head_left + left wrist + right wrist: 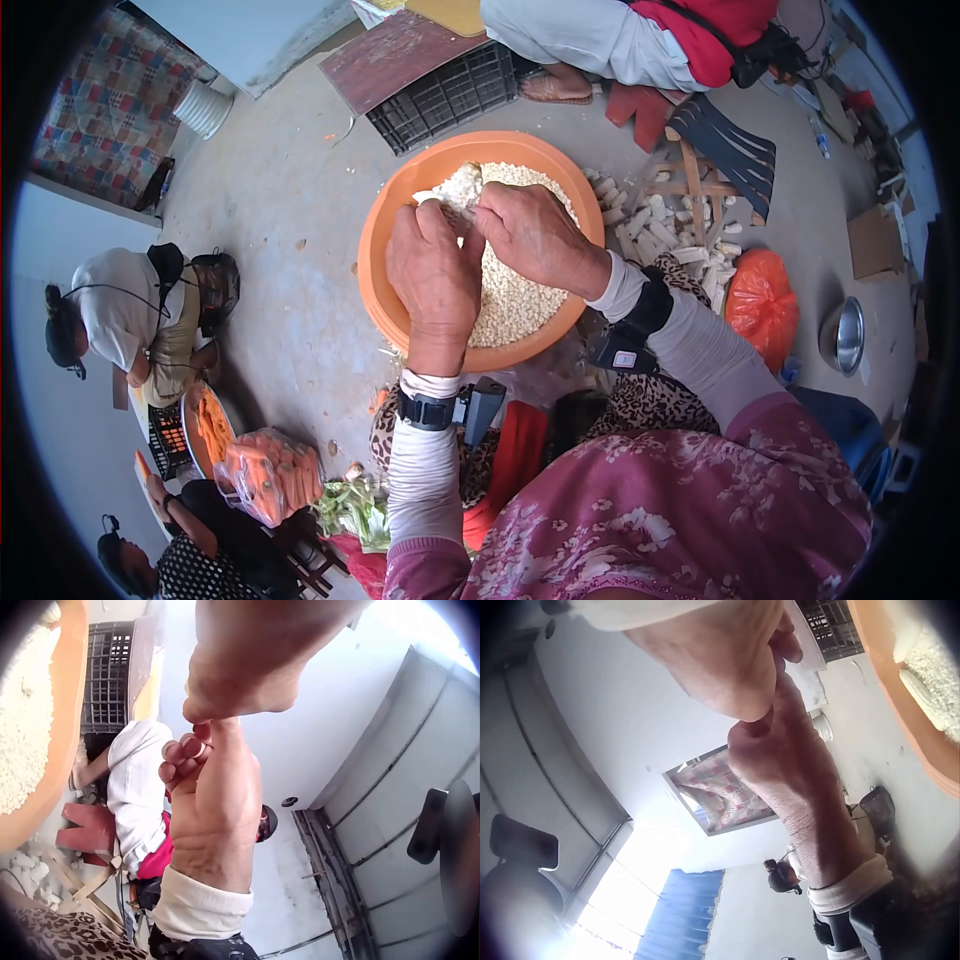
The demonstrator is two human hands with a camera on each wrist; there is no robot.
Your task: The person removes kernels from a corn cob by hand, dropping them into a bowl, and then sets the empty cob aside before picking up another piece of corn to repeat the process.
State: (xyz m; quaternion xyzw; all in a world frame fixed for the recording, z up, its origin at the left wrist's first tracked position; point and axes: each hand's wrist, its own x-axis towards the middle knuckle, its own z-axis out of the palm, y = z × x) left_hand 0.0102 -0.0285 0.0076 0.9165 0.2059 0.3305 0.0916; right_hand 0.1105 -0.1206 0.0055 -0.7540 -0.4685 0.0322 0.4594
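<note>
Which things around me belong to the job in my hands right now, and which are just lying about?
Part of the job:
the corn cob, held by the left hand and right hand
the orange basin
the loose kernels in it
probably the pale cobs on the floor

Just lying about, it seems:
the bagged carrots
the red plastic bag
the metal bowl
the black crate

A black crate [445, 108] stood at top centre, a patterned cloth [112, 100] hung at upper left, a red plastic bag [762, 308] and a metal bowl [849, 336] sat at right, a bag of carrots [268, 478] lay at lower left
</note>
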